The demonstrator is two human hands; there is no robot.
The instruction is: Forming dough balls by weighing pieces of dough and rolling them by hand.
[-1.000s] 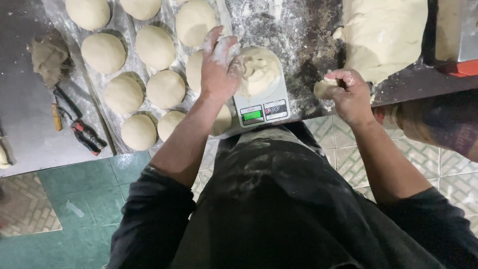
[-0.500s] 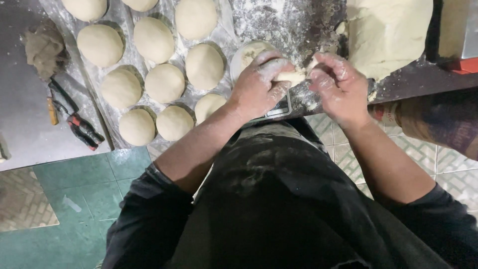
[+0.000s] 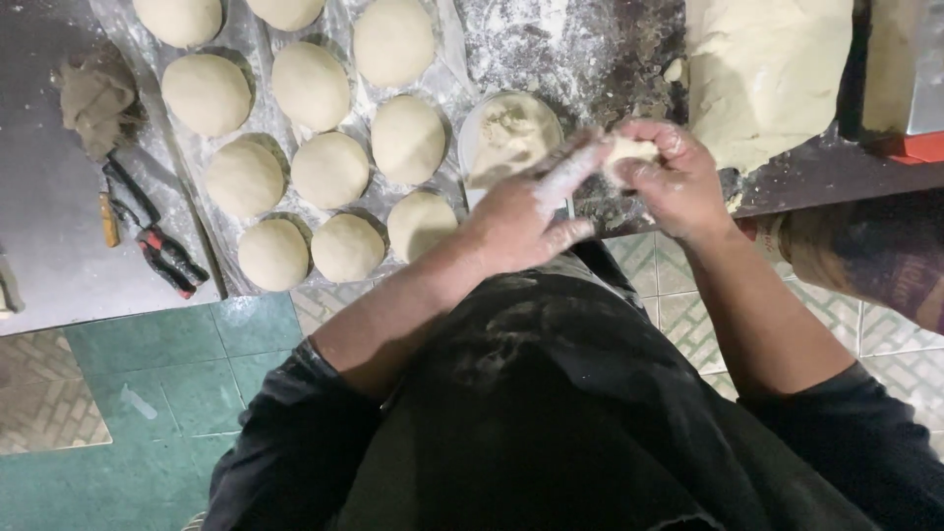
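Above the floured counter edge point(image 3: 629, 59), right hand point(image 3: 678, 182) cups a small dough piece point(image 3: 629, 149), fingers curled around it. Left hand point(image 3: 521, 216) touches it, fingers extended together. Dough lump on scale point(image 3: 509, 133) just beside; dough balls point(image 3: 329, 167) left.

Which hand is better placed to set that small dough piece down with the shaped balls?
Probably the left hand: it touches the dough piece cupped in the right hand and lies nearer the dough balls.

Dim overhead light, dark apron in shadow, moving fingers slightly blurred.
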